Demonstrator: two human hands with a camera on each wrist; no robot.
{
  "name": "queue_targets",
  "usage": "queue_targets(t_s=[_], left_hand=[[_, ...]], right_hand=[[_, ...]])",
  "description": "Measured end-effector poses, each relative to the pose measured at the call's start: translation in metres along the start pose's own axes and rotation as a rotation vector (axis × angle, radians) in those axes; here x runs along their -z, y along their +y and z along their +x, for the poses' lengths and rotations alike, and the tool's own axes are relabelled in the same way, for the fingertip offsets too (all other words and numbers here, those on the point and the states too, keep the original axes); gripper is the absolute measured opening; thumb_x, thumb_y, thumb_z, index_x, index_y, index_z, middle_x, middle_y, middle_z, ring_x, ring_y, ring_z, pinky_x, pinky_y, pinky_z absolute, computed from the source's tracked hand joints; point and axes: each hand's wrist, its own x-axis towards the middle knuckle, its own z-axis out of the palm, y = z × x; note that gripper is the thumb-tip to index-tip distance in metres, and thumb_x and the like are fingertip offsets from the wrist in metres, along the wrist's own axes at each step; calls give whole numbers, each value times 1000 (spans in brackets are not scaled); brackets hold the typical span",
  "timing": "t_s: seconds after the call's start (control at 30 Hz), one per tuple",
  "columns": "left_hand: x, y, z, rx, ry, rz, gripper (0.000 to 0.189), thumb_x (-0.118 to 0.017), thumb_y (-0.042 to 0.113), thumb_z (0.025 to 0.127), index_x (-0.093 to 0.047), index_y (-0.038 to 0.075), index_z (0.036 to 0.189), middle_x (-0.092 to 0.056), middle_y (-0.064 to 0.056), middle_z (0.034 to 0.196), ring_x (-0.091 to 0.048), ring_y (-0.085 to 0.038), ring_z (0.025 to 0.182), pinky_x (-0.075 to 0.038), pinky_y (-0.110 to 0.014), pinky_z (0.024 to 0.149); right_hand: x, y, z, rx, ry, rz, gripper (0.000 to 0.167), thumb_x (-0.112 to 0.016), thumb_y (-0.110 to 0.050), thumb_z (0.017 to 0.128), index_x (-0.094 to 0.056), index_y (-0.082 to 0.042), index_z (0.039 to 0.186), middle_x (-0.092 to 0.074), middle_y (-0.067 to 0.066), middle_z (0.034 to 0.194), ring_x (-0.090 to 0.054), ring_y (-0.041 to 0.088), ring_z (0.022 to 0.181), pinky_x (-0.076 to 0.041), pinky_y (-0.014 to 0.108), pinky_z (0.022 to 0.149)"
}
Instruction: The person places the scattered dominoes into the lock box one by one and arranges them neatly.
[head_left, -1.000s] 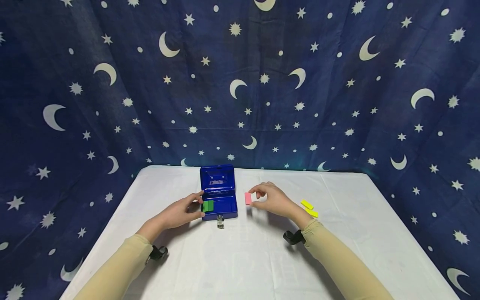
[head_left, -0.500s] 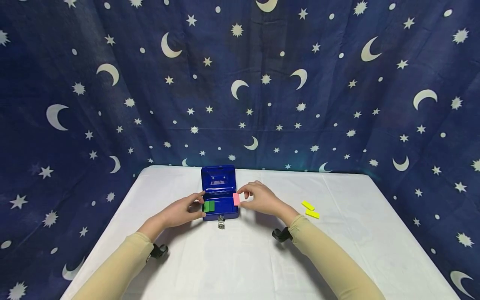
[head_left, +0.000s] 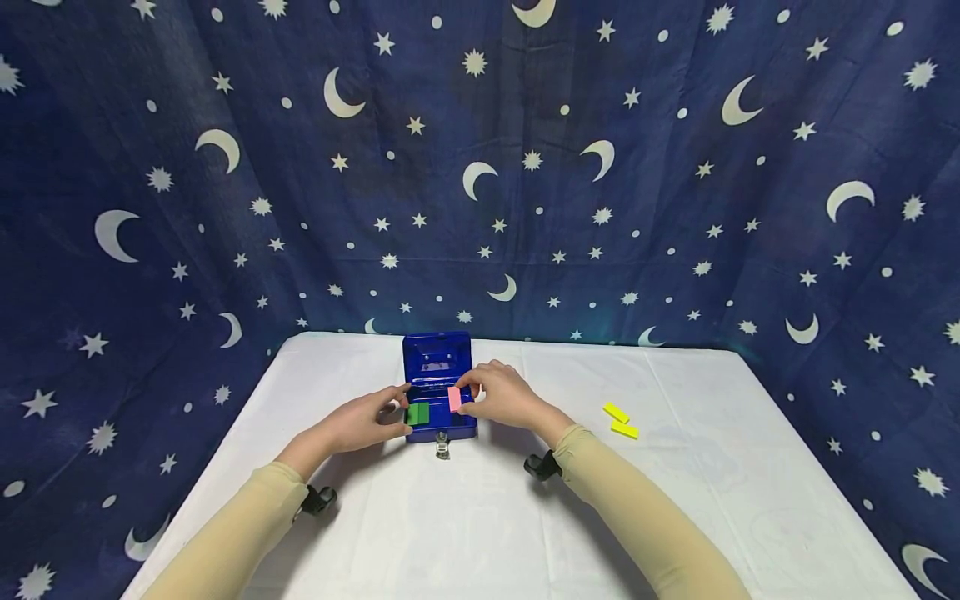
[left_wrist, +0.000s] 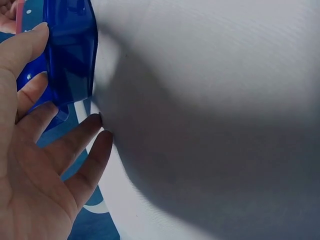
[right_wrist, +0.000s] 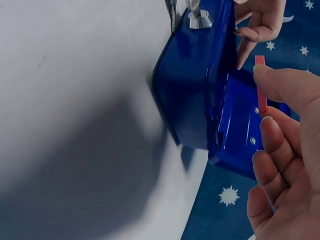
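Pink block (head_left: pixel 454 399) between right fingers (right_wrist: pixel 285 125); yellow blocks (head_left: pixel 625 430): head view only.

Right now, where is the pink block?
In the head view, the pink block is pinched by the right hand, over the right part of the blue box.

Box (head_left: pixel 459 433) on table (head_left: pixel 450 525), two blocks (head_left: pixel 625 430) to its right.

Left forearm (head_left: pixel 232 521): beige-sleeved, slanting in from the near side of the table (head_left: pixel 465 533).
Left hand (head_left: pixel 363 423): well in from the left edge, thumb and forefinger parted, the rest fanned.
Right forearm (head_left: pixel 652 508): beige-sleeved, angling leftward.
Right hand (head_left: pixel 506 396): about midway between the side edges, thumb and forefinger pinching, other fingers bent.
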Motion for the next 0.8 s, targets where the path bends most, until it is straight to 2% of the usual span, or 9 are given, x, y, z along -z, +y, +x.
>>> queue_targets(t_s=[0.27,0.57,0.8], left_hand=[[0,-1,1,0,-10,-30,40,-73,49,91,-57,24,117,-41,1,159,-55,-32,133,-43,-55,107],[0,-1,-1,5,-17,-49,40,-73,49,91,-57,23,117,-40,0,160,-54,-32,133,-43,-56,106],[0,-1,-2,-6,-13,-51,40,-73,49,92,-57,23,117,-40,0,160,-54,-32,133,-43,-56,106]], right_hand=[[-10,-10,9,-12,-3,-82,41,-79,-51,85,-74,-27,118,-58,-13,84,-47,12,87,-38,33,79],[-20,-16,17,-27,-20,-129,39,-78,-52,85,-75,-30,117,-64,-8,97,-47,11,91,-40,33,82],[-25,-18,24,-31,-10,-196,37,-80,-51,83,-76,-31,114,-59,-11,87,-45,11,87,-38,32,78]])
